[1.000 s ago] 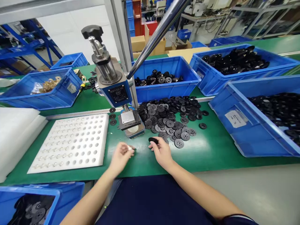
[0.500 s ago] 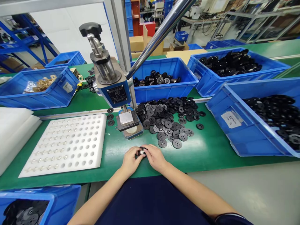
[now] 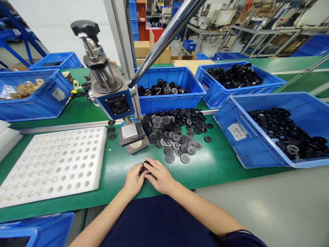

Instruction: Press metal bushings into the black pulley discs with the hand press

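My left hand [image 3: 134, 179] and my right hand [image 3: 161, 176] meet low over the green bench, near its front edge. Between their fingertips is a small black disc [image 3: 146, 165], gripped from both sides and partly hidden by the fingers. Just beyond the hands stands a hand press [image 3: 118, 104], with a metal block [image 3: 129, 130] at its base. A pile of loose black discs [image 3: 177, 135] spreads to the right of the press. On the left, a white foam tray [image 3: 101, 161] has rows of holes, many of them filled with small shiny metal parts.
Blue bins stand around the bench: one of black parts [image 3: 169, 102] behind the press, another [image 3: 218, 90] beside it, a tilted one [image 3: 257, 151] at right, one [image 3: 38, 108] at left. A yellow-handled screwdriver [image 3: 73, 92] lies by the left bin. The press lever [image 3: 164, 44] slants overhead.
The camera view has shifted, so the bench things sit further left. Both hands still hold the disc; it is turned, and the shiny metal seen at it before is now hidden.
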A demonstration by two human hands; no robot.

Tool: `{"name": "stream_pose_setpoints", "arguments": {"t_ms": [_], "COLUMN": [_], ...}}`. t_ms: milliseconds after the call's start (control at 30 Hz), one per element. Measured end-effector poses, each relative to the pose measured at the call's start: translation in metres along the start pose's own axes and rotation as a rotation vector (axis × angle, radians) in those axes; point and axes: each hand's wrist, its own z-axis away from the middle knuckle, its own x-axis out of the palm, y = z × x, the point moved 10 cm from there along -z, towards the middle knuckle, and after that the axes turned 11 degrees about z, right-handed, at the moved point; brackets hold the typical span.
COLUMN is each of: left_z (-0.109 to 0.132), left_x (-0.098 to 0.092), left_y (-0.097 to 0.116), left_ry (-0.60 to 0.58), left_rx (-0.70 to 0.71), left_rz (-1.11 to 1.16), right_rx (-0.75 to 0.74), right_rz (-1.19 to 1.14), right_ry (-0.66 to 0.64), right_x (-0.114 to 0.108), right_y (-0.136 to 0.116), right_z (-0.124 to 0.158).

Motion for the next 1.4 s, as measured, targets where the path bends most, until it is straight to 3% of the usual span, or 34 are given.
{"name": "stream_pose_setpoints", "arguments": {"t_ms": [433,667,767,833,967,1100,1200,1400], "left_z": [0.004,0.003,0.001,0.001,0.002,0.003,0.003,-0.003], "left_x": [0.0,-0.003,-0.006,-0.008,-0.01,-0.014,-0.017,-0.015], "left_y": [-0.006,-0.01,-0.01,-0.014,-0.027,-0.038,-0.039,-0.023], "left_ry": [0.005,0.035,0.058,0.074,0.117,0.164,0.194,0.142], "left_rx": [0.0,-0.053,-0.071,-0.115,-0.229,-0.289,-0.271,-0.136], "left_rz": [0.014,0.035,0.053,0.069,0.137,0.172,0.185,0.177], "right_rx": [0.11,0.084,0.019,0.05,0.428,0.619,0.661,0.642], "right_rz": [-0.017,0.007,0.025,0.11,0.459,0.573,0.601,0.598], "right_ry": [-0.348,-0.393,-0.335,-0.245,-0.055,0.004,-0.034,-0.063], "right_x": [0.017,0.021,0.01,-0.007,-0.064,-0.103,-0.106,-0.094], "right_y": [0.002,-0.002,0.004,0.03,0.141,0.224,0.252,0.249], "right_z": [0.013,0.014,0.004,-0.011,-0.046,-0.064,-0.06,-0.03]}}
